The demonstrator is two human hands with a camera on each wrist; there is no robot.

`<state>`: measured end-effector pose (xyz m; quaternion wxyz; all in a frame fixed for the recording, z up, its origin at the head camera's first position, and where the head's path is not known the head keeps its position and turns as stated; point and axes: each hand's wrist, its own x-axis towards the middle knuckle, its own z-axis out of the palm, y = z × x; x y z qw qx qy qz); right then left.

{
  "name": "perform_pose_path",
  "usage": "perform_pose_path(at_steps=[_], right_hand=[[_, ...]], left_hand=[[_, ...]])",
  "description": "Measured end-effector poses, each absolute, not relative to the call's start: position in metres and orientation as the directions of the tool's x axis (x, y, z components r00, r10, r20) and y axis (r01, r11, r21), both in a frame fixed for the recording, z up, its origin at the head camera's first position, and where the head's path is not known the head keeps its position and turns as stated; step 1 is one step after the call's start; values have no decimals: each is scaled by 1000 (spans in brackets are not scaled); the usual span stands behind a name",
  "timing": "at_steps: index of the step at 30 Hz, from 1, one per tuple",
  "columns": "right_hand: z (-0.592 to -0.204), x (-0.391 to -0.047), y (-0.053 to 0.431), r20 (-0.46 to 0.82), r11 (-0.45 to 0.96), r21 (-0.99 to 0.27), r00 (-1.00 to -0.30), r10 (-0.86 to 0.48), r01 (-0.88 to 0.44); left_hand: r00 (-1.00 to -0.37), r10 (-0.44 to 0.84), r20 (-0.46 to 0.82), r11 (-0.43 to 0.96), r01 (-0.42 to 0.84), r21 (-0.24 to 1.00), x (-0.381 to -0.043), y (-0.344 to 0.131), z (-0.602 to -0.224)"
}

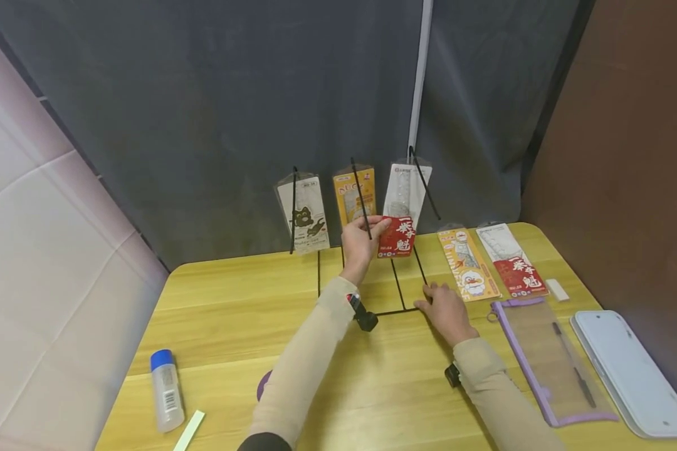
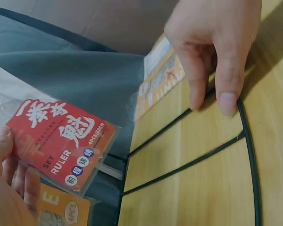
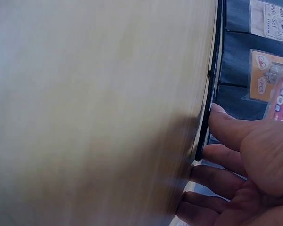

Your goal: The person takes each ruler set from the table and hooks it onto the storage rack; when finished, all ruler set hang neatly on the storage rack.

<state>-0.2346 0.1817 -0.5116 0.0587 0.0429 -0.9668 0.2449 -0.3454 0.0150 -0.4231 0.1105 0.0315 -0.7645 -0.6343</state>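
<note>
My left hand (image 1: 362, 245) pinches the left side of a red-and-white ruler set package (image 1: 399, 239) between thumb and fingers. The package hangs at the right prong of a black wire display rack (image 1: 393, 312). With thumb and fingers, my right hand (image 1: 447, 313) grips the rack's base wire at its front right corner, as the left wrist view also shows. A white ruler set package with a dark cat (image 1: 307, 216) hangs on the left prong. On the middle prong is an orange ruler set package (image 1: 346, 191), partly covered by my left hand.
Right of the rack lie an orange ruler package (image 1: 470, 266), another red-and-white one (image 1: 513, 260), an eraser (image 1: 556, 289), a purple-edged mesh pouch (image 1: 547, 357) with a pen, and a white case (image 1: 634, 373). At left stand-alone items include a blue-capped bottle (image 1: 167, 391) and pale strip (image 1: 189, 431).
</note>
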Motion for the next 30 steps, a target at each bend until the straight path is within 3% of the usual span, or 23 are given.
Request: perform_pose_path(at_steps=[7, 21, 30], right_hand=[[-513, -234, 181, 152, 883, -451, -986, -67, -129], [-512, -235, 182, 143, 886, -449, -988, -59, -118], [-515, -235, 183, 126, 882, -459, -991, -53, -106]], left_hand=[[-955, -229, 188, 220, 137, 966, -354, 16, -425], [-964, -215, 156, 196, 114, 974, -358, 20, -425], [-957, -131, 259, 192, 232, 954, -356, 24, -434]])
